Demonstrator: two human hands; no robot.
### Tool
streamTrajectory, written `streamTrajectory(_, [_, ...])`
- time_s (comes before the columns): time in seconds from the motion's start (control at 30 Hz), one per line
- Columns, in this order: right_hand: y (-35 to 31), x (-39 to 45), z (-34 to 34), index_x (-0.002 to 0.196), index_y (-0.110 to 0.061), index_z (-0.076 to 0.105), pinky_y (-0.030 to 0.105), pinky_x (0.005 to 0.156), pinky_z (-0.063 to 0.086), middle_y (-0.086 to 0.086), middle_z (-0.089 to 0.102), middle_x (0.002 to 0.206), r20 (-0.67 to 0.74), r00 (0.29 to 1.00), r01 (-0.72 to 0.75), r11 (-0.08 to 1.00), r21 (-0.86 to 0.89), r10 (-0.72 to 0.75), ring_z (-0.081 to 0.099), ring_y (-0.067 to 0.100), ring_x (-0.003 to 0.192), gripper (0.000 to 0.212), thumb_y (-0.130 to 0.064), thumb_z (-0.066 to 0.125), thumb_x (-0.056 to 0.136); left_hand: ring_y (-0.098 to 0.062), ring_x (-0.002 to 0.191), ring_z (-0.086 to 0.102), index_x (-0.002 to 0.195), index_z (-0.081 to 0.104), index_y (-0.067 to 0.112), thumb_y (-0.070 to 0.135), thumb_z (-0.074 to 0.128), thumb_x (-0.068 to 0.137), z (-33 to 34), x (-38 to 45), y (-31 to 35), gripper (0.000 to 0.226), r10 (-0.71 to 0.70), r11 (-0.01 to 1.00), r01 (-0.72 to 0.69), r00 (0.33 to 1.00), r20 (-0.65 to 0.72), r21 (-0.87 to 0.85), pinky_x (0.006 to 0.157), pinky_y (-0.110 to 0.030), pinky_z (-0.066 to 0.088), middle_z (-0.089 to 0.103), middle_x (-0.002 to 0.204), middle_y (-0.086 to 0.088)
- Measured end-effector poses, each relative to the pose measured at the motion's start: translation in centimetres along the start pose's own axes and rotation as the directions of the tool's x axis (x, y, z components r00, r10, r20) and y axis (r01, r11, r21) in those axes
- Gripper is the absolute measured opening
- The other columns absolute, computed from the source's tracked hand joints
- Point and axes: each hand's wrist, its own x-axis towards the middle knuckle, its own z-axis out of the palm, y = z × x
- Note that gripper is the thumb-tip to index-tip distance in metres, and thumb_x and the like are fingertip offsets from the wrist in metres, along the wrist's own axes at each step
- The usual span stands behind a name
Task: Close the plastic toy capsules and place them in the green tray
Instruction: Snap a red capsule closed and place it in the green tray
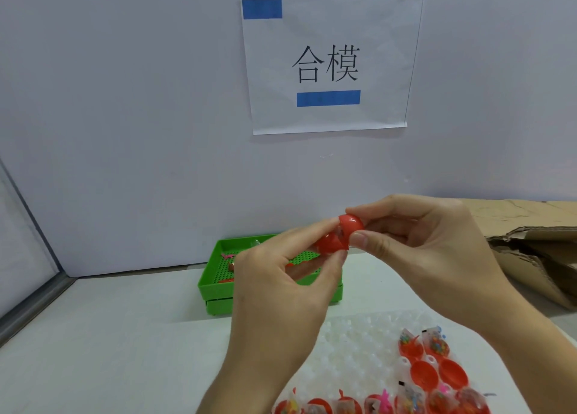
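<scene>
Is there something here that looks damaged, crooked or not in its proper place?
Two things. The cardboard box at the right edge is torn and crumpled. The paper sign on the wall hangs slightly tilted. Otherwise normal: both hands, left hand and right hand, pinch a red capsule above the green tray.

White table with green tray, clear blister sheet, perhaps torn cardboard at right

Red capsule half-open, raised; green tray behind, near wall.
</scene>
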Motion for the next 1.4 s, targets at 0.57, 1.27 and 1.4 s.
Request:
streamTrajectory(0.57, [0.03,-0.02,-0.40,0.099,-0.016,0.075,0.025,0.076,0.060,0.000,0.078,0.091,0.095,0.994,0.048,0.999,-0.004,-0.048,0.075,0.019,0.086,0.029,-0.024,0.077,0.071,-0.012,0.089,0.072,0.100,0.072,0.024,0.006,0.074,0.083,-0.59,0.60,-0.19,0.025,-0.087,0.957,0.119,0.988,0.129,-0.264,0.076,-0.019,0.056,0.076,0.092,0.005])
streamTrajectory(1.27, [0.44,-0.13,0.12,0.097,-0.017,0.076,0.031,0.077,0.061,0.002,0.077,0.092,0.119,0.990,0.071,0.997,0.031,-0.074,0.074,0.025,0.088,0.025,-0.018,0.080,0.073,-0.010,0.082,0.070,0.086,0.072,0.026,0.017,0.077,0.078,-0.19,0.55,0.26,0.013,-0.148,0.961,0.149,0.989,0.024,-0.234,0.070,-0.017,0.055,0.074,0.083,0.005])
streamTrajectory(1.4, [0.60,-0.18,0.27,0.096,-0.018,0.075,0.035,0.078,0.061,0.002,0.076,0.091,0.117,0.990,0.078,0.997,0.015,-0.079,0.073,0.027,0.090,0.024,-0.016,0.079,0.073,-0.010,0.081,0.071,0.085,0.073,0.023,0.009,0.080,0.078,-0.43,0.56,0.19,0.017,-0.140,0.962,0.146,0.989,0.042,-0.231,0.070,-0.018,0.055,0.075,0.081,0.004])
